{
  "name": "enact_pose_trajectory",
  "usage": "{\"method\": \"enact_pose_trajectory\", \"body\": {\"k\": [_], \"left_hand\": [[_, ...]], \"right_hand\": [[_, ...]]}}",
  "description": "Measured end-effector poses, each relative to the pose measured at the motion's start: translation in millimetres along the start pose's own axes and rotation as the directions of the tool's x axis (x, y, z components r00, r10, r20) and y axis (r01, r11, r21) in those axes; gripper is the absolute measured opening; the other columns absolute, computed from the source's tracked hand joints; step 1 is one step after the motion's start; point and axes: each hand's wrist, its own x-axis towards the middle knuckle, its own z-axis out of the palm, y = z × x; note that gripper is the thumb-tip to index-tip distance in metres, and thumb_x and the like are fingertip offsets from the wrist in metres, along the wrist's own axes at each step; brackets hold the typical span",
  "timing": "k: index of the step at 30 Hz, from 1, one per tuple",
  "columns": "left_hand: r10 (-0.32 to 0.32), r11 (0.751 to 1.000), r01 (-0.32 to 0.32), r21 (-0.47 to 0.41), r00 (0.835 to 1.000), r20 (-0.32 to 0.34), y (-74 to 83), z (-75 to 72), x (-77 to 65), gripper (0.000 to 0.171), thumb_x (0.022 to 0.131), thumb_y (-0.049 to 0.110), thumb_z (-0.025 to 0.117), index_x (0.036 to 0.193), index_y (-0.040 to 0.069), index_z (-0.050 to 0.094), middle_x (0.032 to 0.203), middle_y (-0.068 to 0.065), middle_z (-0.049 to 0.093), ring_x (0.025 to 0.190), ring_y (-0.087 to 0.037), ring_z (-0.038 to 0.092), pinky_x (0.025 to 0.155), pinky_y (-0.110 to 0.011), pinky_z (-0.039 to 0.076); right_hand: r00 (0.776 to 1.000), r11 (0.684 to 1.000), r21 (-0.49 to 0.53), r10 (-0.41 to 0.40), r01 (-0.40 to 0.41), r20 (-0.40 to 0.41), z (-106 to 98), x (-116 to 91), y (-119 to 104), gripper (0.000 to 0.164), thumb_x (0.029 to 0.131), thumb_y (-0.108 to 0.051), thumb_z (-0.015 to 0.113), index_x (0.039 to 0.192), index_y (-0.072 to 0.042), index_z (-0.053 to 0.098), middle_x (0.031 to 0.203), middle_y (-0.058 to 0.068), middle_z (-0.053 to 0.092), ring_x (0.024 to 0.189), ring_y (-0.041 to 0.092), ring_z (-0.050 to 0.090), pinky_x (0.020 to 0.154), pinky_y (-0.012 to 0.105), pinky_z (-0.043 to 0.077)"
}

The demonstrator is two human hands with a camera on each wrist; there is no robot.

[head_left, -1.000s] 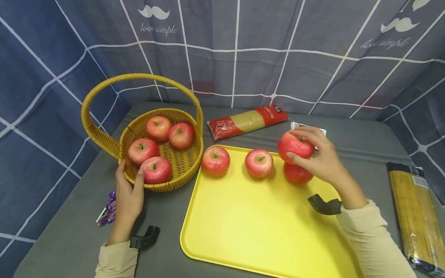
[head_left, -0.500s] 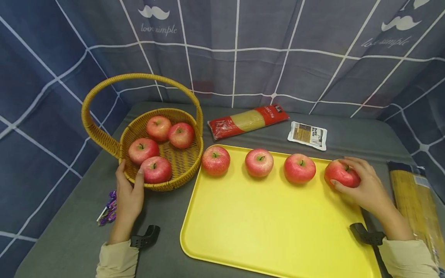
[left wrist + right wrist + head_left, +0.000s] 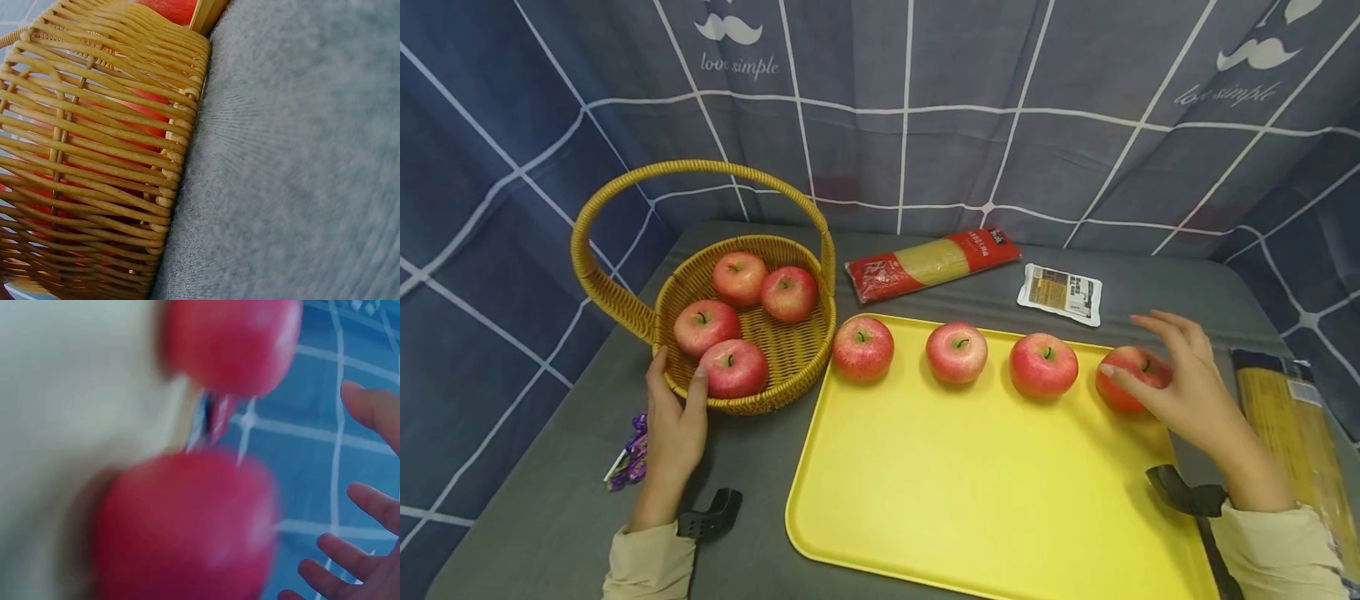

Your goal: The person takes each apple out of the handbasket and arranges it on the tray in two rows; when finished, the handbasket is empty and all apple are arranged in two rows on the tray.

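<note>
In the head view, my left hand [image 3: 676, 433] holds the near-left rim of a yellow wicker basket [image 3: 797, 387], whose woven side [image 3: 94, 144] fills much of the left wrist view. Several red apples lie inside; the nearest apple [image 3: 733, 368] is close to my thumb. On the right, my right hand [image 3: 1191, 392] hovers with fingers spread and thumb apart, just over the rightmost apple [image 3: 1123, 379] on the yellow tray [image 3: 970, 500]. Nothing is in its grasp. The right wrist view shows spread fingers [image 3: 347, 556] apart from a blurred apple [image 3: 187, 525].
Three more apples, including one [image 3: 1043, 365], line the tray's far edge. Behind them lie a red noodle packet [image 3: 932, 265] and a small white packet [image 3: 1060, 293]. A long noodle pack [image 3: 1292, 425] is at right, purple-wrapped sweets [image 3: 631, 454] at left.
My right hand carried an apple rightward from above the third tray apple, set it at the tray's right end, then let go and lifted slightly. The left hand stayed at the basket.
</note>
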Motion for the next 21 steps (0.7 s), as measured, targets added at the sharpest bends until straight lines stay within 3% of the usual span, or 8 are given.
{"method": "enact_pose_trajectory", "body": {"k": [4, 10, 12, 16, 18, 21], "left_hand": [[-0.007, 1.000, 0.007, 0.005, 1.000, 0.003, -0.2, -1.8, -1.0, 0.063, 0.093, 0.037, 0.043, 0.145, 0.018, 0.012, 0.151, -0.014, 0.014, 0.138, -0.031, 0.015, 0.110, -0.054, 0.012], [-0.001, 1.000, 0.001, 0.001, 1.000, -0.003, -0.9, -2.0, -1.4, 0.063, 0.093, 0.036, 0.043, 0.145, 0.017, 0.012, 0.151, -0.015, 0.015, 0.138, -0.031, 0.016, 0.110, -0.054, 0.012], [0.003, 1.000, -0.003, 0.001, 1.000, -0.005, -0.7, -1.5, -1.0, 0.063, 0.093, 0.037, 0.043, 0.145, 0.017, 0.012, 0.150, -0.015, 0.016, 0.138, -0.032, 0.016, 0.110, -0.054, 0.013], [0.014, 1.000, -0.014, 0.003, 1.000, -0.001, 0.3, -0.2, 0.4, 0.064, 0.093, 0.037, 0.043, 0.145, 0.015, 0.012, 0.150, -0.015, 0.016, 0.138, -0.030, 0.016, 0.110, -0.053, 0.013], [0.020, 1.000, -0.020, 0.004, 1.000, -0.004, 0.6, 0.5, 0.9, 0.064, 0.093, 0.036, 0.043, 0.145, 0.013, 0.013, 0.150, -0.015, 0.017, 0.138, -0.030, 0.016, 0.111, -0.052, 0.013], [0.026, 1.000, -0.026, 0.003, 1.000, -0.012, 0.6, 0.5, 1.1, 0.063, 0.093, 0.034, 0.044, 0.144, 0.012, 0.014, 0.149, -0.016, 0.018, 0.138, -0.030, 0.017, 0.111, -0.051, 0.013]], "right_hand": [[0.992, 0.992, 0.032, -0.124, 0.125, -0.020, 14, 22, -35, 0.070, 0.066, -0.008, 0.079, 0.129, -0.009, 0.047, 0.132, 0.019, 0.038, 0.122, 0.038, 0.032, 0.093, 0.064, 0.025], [0.953, 0.955, 0.104, -0.288, 0.278, 0.092, 61, 57, -94, 0.065, 0.074, -0.021, 0.074, 0.132, -0.020, 0.045, 0.130, 0.004, 0.047, 0.118, 0.020, 0.044, 0.094, 0.042, 0.042], [0.931, 0.937, 0.154, -0.335, 0.313, 0.146, 82, 68, -114, 0.063, 0.077, -0.029, 0.071, 0.133, -0.021, 0.043, 0.132, 0.001, 0.047, 0.116, 0.017, 0.048, 0.092, 0.040, 0.045], [0.879, 0.902, 0.214, -0.419, 0.374, 0.228, 124, 85, -154, 0.059, 0.081, -0.037, 0.065, 0.134, -0.019, 0.044, 0.133, -0.001, 0.047, 0.120, 0.015, 0.047, 0.099, 0.037, 0.040], [0.843, 0.869, 0.249, -0.483, 0.429, 0.236, 147, 91, -174, 0.057, 0.082, -0.036, 0.065, 0.131, -0.014, 0.047, 0.129, 0.003, 0.051, 0.117, 0.015, 0.050, 0.099, 0.035, 0.040], [0.800, 0.847, 0.258, -0.527, 0.465, 0.288, 179, 95, -203, 0.055, 0.083, -0.040, 0.062, 0.131, -0.016, 0.047, 0.127, 0.001, 0.051, 0.114, 0.011, 0.050, 0.096, 0.030, 0.042]]}}
